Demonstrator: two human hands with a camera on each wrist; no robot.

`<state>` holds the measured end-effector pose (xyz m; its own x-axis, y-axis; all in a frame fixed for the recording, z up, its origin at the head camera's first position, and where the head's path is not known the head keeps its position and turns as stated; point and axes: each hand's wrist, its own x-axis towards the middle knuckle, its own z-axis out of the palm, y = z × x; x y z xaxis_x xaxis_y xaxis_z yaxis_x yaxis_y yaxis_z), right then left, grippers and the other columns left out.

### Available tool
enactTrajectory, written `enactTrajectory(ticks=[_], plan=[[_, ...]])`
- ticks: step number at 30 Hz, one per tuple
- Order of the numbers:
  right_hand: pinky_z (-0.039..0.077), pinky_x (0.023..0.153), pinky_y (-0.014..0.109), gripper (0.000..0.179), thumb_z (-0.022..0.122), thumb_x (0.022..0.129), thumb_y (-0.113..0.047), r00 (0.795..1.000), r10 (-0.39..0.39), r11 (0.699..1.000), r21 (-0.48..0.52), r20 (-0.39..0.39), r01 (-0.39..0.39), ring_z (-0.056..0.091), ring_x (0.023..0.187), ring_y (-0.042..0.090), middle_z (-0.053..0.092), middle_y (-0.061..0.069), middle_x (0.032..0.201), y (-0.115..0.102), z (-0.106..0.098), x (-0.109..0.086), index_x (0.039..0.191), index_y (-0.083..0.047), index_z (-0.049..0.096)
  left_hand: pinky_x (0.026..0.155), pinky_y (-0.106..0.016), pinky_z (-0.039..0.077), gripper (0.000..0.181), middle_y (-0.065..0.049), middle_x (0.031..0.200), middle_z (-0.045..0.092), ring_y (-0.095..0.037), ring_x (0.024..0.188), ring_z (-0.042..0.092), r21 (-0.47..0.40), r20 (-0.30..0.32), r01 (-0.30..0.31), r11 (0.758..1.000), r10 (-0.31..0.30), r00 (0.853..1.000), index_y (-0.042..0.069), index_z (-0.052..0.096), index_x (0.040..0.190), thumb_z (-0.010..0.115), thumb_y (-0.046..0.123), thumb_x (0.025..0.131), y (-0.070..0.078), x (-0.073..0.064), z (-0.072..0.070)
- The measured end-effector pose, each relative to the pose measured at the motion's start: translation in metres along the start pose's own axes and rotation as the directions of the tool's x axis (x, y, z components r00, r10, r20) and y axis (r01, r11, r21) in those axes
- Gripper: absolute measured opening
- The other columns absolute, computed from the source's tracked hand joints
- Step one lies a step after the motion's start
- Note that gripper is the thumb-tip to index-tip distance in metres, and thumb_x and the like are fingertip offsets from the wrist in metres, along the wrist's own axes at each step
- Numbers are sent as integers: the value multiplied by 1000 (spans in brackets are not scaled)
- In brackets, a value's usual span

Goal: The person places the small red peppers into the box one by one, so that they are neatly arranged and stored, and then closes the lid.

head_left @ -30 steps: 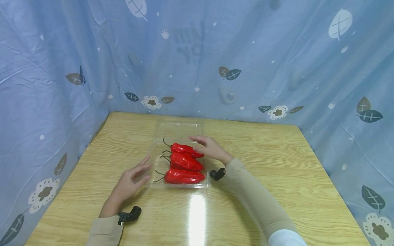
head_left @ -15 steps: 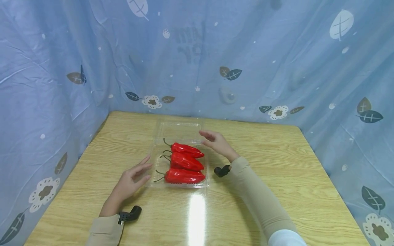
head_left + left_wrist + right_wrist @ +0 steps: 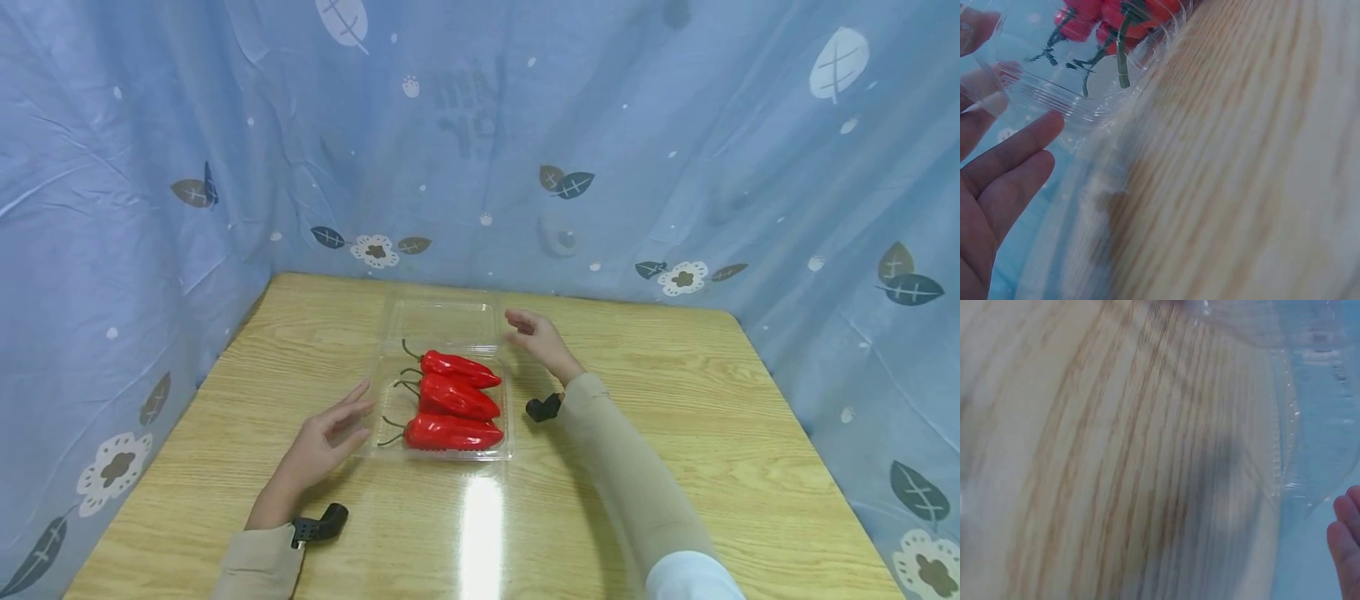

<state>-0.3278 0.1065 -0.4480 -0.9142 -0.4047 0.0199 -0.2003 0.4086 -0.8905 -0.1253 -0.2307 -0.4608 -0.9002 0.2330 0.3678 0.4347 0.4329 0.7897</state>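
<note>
Several glossy red peppers (image 3: 457, 396) with dark green stems lie side by side in the base of a clear plastic clamshell box (image 3: 461, 456). Its clear lid (image 3: 444, 321) is folded back flat behind the base. At the box's left side is my left hand (image 3: 322, 446), fingers spread and relaxed; in the left wrist view its fingertips (image 3: 1047, 125) are right at the box's ribbed edge. Beside the lid's right edge hovers my right hand (image 3: 542, 342), loosely bent and holding nothing. The right wrist view catches only its fingertips (image 3: 1342, 537) near the lid (image 3: 1291, 425).
All of this stands on a wood-grain table (image 3: 637, 433). A blue patterned curtain (image 3: 480, 150) hangs behind and along both sides. Each wrist wears a small black camera (image 3: 321, 525), and a bright light reflection shows in front of the box.
My right hand has moved off the peppers, to the right and back, to the lid's right edge. The left hand stays by the box's left side.
</note>
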Motion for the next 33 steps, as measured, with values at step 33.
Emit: enactTrajectory(ticks=[33], plan=[[34, 114, 43, 53, 53, 97, -20, 987, 145, 962, 222, 71, -157, 41, 133, 30, 43, 15, 146, 21, 7, 16, 144, -2, 36, 99, -8, 40, 37, -19, 147, 39, -3, 129, 44, 5, -13, -5, 1000, 5, 1000, -3, 59, 123, 65, -1, 87, -31, -5, 7]])
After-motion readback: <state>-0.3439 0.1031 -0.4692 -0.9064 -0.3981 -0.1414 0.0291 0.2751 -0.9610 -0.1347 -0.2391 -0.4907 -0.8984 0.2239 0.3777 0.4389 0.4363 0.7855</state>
